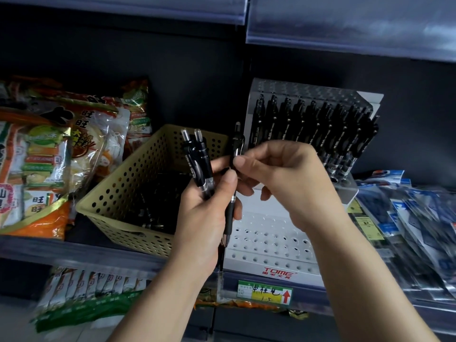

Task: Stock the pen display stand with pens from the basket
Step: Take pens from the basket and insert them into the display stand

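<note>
The basket sits left of the pen display stand, snack bags further left.

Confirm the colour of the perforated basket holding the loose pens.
Pale yellowish tan, with rows of round holes. The basket shows best in the head view.

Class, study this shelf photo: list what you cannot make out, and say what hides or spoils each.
All in the head view:
- Pens left in the basket: dark inside, uncountable.
- Middle rows of the display stand: behind the left hand, gripping two pens, and right hand, pinching a single pen.
- Price label handwriting: too small.
- Packets below the shelf: blurred.
</note>
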Motion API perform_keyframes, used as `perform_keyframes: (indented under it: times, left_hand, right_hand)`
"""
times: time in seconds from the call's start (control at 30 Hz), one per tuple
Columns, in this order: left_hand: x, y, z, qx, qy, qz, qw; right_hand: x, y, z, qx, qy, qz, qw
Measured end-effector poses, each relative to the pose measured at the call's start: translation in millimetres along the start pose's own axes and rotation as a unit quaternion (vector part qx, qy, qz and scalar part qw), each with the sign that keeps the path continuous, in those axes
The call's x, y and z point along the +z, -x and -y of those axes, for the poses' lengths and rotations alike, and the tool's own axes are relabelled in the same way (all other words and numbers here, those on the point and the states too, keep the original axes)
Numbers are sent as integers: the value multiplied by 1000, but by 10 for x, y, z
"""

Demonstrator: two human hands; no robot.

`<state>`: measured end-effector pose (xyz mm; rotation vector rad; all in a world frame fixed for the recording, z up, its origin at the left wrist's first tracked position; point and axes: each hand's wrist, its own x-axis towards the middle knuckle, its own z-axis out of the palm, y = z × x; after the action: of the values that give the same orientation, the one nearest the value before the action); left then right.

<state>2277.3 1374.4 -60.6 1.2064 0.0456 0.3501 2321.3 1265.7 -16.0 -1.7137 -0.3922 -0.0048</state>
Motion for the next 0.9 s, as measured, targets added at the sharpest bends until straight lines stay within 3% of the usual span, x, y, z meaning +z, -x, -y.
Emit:
perform_keyframes:
  times: [0.1,0.2,0.37,0.7,0.9]
  left_hand:
    - [26,22,6,-28,-30,-20,999]
    - [-14,5,15,-76,-31,-57,995]
    - [-56,-38,-18,-100,-9,-58,993]
    - [-57,-39,21,-105,-17,-55,993]
    - [-78,-42,27,-73,-12,-71,995]
  right_hand:
    - [-35,6,46,-9,-43,-47,998]
    - [-127,2,110,-78,-48,-139,986]
    - [-230,-28,78,-167,66,-262,948]
    - [-176,-39,45,-241,150,-337,897]
    - [-146,-87,-20,-221,201,-314,901]
